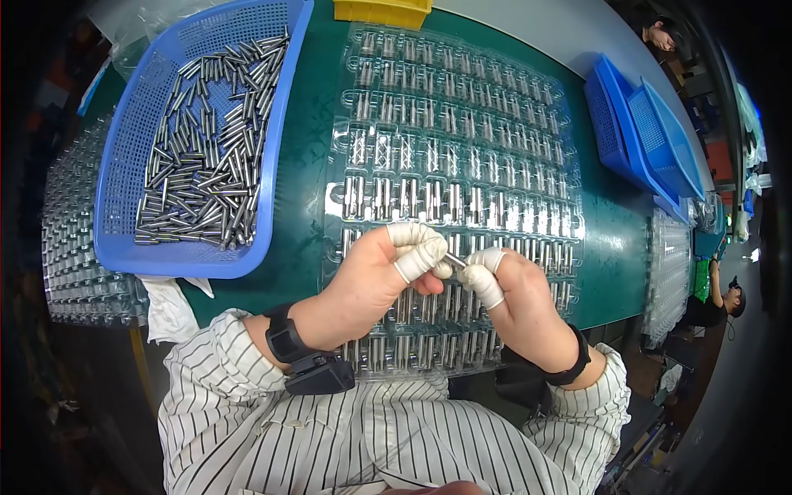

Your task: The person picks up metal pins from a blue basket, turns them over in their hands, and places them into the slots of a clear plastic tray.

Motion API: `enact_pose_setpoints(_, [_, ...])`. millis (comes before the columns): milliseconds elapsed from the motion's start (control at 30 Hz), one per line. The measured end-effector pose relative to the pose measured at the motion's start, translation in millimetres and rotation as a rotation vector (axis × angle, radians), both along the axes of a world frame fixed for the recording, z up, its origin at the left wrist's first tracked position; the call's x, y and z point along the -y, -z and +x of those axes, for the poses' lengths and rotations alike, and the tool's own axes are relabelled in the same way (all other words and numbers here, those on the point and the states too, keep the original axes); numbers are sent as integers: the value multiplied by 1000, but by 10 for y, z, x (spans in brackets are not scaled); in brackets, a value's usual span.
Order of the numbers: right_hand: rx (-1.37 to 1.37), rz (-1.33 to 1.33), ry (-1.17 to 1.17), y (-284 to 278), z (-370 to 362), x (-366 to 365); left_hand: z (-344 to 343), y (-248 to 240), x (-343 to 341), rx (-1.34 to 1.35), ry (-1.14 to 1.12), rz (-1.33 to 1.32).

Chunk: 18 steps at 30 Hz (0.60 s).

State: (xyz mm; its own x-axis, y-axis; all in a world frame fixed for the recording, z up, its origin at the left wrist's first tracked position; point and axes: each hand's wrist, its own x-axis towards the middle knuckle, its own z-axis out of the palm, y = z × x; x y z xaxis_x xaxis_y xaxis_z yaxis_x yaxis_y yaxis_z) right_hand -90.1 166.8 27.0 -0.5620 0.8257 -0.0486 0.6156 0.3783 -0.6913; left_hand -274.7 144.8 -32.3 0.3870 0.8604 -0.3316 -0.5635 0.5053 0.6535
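A small metal pin (454,261) is pinched between my two hands, one end in each. White finger covers wrap several fingertips on both. My left hand (388,262) is closed on the pin's left end, and my right hand (510,286) grips its right end with thumb and forefinger. Below them lies a clear plastic blister tray (338,157) with rows of slots, many filled with upright-lying metal pins (433,198). To the left, a blue perforated basket (188,266) holds a loose heap of similar pins (206,165).
Stacked clear trays (78,223) stand at far left, and more (667,272) at right. Blue baskets (648,132) sit nested on the right of the green table (309,107). A yellow bin (384,11) is at the back; a white cloth (169,309) hangs at the edge. Other people (719,299) are at right.
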Motion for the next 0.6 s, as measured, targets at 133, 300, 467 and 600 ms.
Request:
enact_pose_setpoints(133, [12, -32, -25, -7, 20, -8, 10, 5, -2, -14, 9, -1])
enact_pose_setpoints(300, [-25, -38, -14, -35, -27, 26, -9, 7, 12, -41, 9, 12])
enact_pose_setpoints(467, [19, 51, -61, -53, -34, 68, -17, -3, 25, -39, 17, 11])
enact_pose_setpoints(600, [14, 301, -71, -30, -10, 79, 0, -15, 46, -21, -12, 78])
